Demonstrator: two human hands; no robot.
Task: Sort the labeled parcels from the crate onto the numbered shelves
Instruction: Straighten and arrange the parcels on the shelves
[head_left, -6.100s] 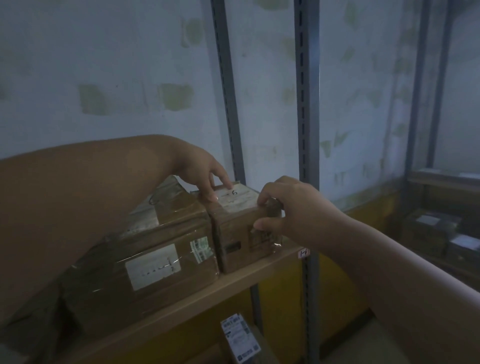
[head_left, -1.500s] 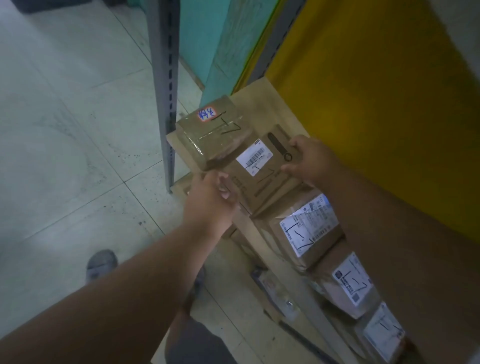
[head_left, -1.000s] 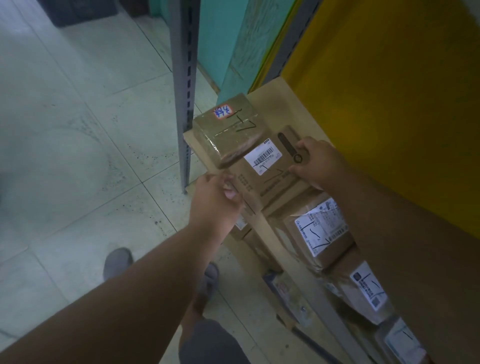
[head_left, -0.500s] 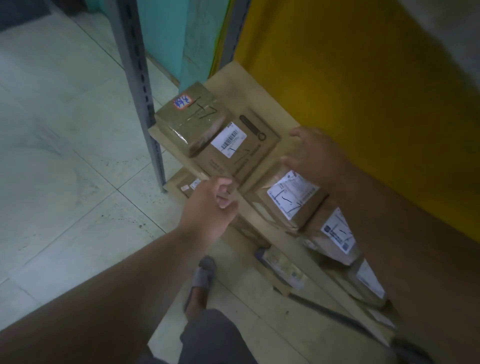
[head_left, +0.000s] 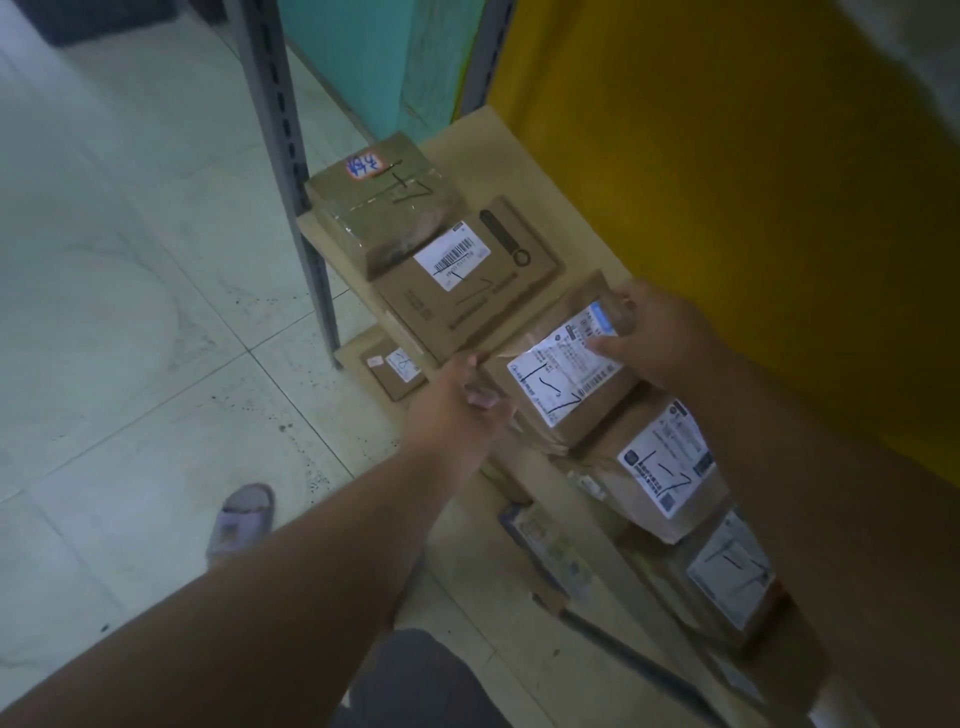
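Taking the grey slotted steel upright (head_left: 291, 171) as the marker, a pale slipper (head_left: 241, 517) stood on the tiled floor well to its lower left. Just right of the upright, on the light wooden shelf board (head_left: 524, 171), lay a tape-wrapped brown carton with an orange sticker (head_left: 384, 200); touching it, further right, lay a flat brown cardboard box with a barcode label (head_left: 470, 275). Both bore a handwritten "1-7".

Further right and nearer the camera, the left hand (head_left: 457, 410) was curled against the near corner of a small brown parcel with a white shipping label (head_left: 563, 371), fingers bent round its edge. The right hand (head_left: 657, 338) gripped the far end, thumb pressed flat on the label. That parcel sat on the same shelf, beside the flat box and against another labelled parcel (head_left: 667, 465) further right still. Whether it rested fully on the board could not be told.

The risk, as I judged it, lay at the front edge: the row ran close to the lip, and a push from the right hand could tip the parcel onto the lower shelf or nudge its neighbours askew.
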